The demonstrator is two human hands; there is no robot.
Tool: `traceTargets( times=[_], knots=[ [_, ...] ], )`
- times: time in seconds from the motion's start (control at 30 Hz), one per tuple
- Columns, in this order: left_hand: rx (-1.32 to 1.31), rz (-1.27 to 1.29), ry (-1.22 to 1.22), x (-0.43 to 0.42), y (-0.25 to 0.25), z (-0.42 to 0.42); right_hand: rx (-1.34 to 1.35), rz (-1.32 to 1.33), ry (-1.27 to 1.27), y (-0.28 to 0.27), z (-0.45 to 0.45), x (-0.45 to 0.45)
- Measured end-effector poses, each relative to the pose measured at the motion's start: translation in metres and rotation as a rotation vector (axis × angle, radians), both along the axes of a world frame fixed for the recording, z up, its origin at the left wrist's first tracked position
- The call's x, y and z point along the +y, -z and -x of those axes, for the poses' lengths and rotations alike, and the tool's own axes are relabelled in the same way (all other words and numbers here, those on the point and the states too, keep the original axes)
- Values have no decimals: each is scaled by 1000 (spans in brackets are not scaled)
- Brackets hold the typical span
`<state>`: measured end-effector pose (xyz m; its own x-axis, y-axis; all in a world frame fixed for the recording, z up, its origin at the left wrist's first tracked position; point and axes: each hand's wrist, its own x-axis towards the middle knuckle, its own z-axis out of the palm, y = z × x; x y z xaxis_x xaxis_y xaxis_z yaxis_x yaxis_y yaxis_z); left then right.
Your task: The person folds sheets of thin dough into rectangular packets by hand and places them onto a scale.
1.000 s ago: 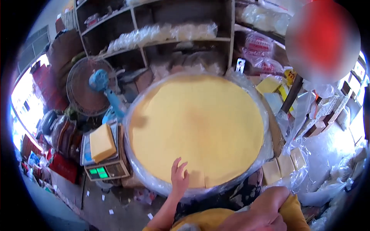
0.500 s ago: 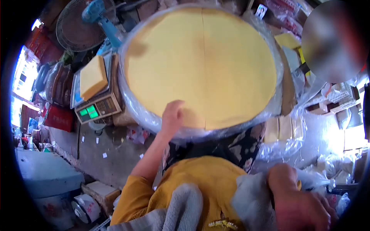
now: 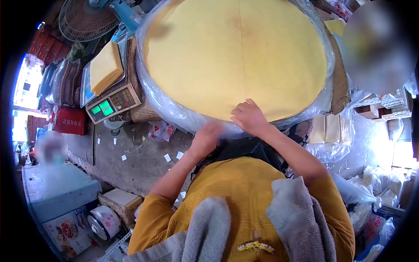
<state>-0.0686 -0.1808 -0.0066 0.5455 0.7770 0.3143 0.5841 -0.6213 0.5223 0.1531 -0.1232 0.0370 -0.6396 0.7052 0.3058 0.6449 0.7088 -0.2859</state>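
Note:
Two wide yellow sheets [image 3: 196, 56], which look like paper, lie side by side with a thin seam between them. Clear plastic wrapping [image 3: 174, 115] surrounds their rounded outer edge. My right hand [image 3: 251, 118] is at the near edge by the seam, its fingers bent and close together against the yellow surface. Whatever they may pinch is too small to make out. Just left of it, my left hand [image 3: 207, 139] is over the plastic at the near rim, its fingers smeared by motion.
On the left, a digital scale [image 3: 114, 102] with green figures bears a stack of folded yellow sheets [image 3: 106, 70]. Behind it stands a blue fan [image 3: 89, 19]. Wrapped yellow packs [image 3: 325, 129] lie at the right. Small white scraps [image 3: 167, 157] dot the floor. A grey towel [image 3: 209, 227] hangs over my front.
My right hand has come from low at my right side up to the sheets' near edge. My left hand has slid off the yellow surface towards me. The view has shifted slightly.

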Motion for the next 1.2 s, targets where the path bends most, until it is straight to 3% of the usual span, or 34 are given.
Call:
traceTargets(
  times=[0.33, 0.53, 0.63, 0.73, 0.83, 0.93, 1.03, 1.13, 1.2],
  knots=[
    [-78, 19, 0, 0, -8, -1, -368, -96, -49, 5, 18, 3],
    [-112, -10, 1, 3, -17, -5, -206, -11, -39, -4, 15, 14],
    [-139, -14, 34, 6, -22, -6, -337, -100, -64, -2, 25, 8],
    [-143, -5, 21, 6, -20, -7, -288, -163, -67, 10, 28, 8],
    [-195, -31, -17, 6, -28, -8, -142, 201, -26, 1, 22, 24],
    [-275, 232, -229, 4, -23, -13, 97, 501, 156, -10, 17, 35],
    [-610, 846, -444, 22, -10, -20, 157, 643, 163, -22, 10, 46],
    [-838, 1018, -444, 40, -13, -25, 176, 658, 54, -20, 6, 48],
    [-836, 980, -502, 44, -23, -32, 44, 551, 57, -10, 8, 51]
  ],
)
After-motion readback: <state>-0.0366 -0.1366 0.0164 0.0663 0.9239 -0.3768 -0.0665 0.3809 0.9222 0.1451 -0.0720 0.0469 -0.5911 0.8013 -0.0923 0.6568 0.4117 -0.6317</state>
